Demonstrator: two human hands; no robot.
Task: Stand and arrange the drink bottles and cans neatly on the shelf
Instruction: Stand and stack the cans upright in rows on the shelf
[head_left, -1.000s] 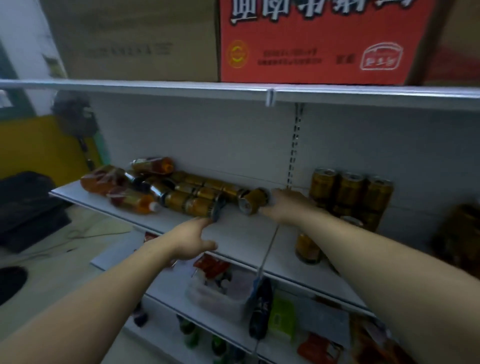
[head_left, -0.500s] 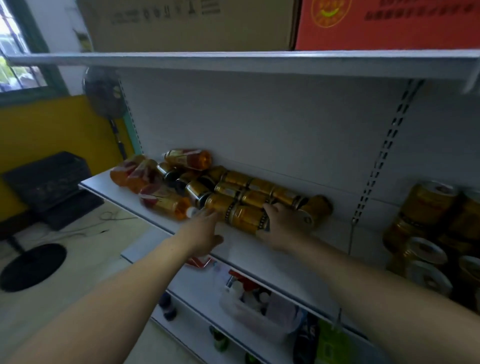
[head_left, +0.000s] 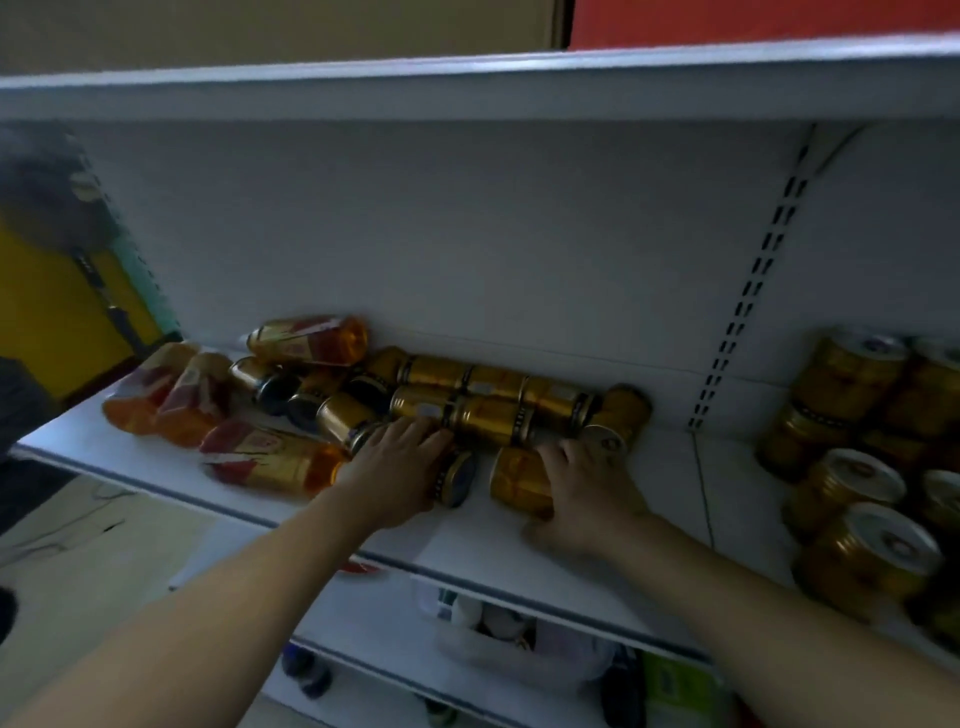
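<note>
Right of slotted upright (head_left: 748, 291): standing cans (head_left: 852, 374) (done, apparently). Left of it: fallen cans (head_left: 493, 382) and bottles (head_left: 270, 457), all lying. Right hand (head_left: 587, 493) grasps gold can (head_left: 517, 480); left hand (head_left: 395, 467) covers dark-ended can (head_left: 457, 478), grip unclear.

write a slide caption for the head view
Left hand and right hand each hold a toppled gold metal can on the white shelf, between fallen orange plastic bottles and upright gold cans.

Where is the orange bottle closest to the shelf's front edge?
The orange bottle lies on its side left of centre in the head view, just left of the left hand, in front of the toppled gold cans.
</note>
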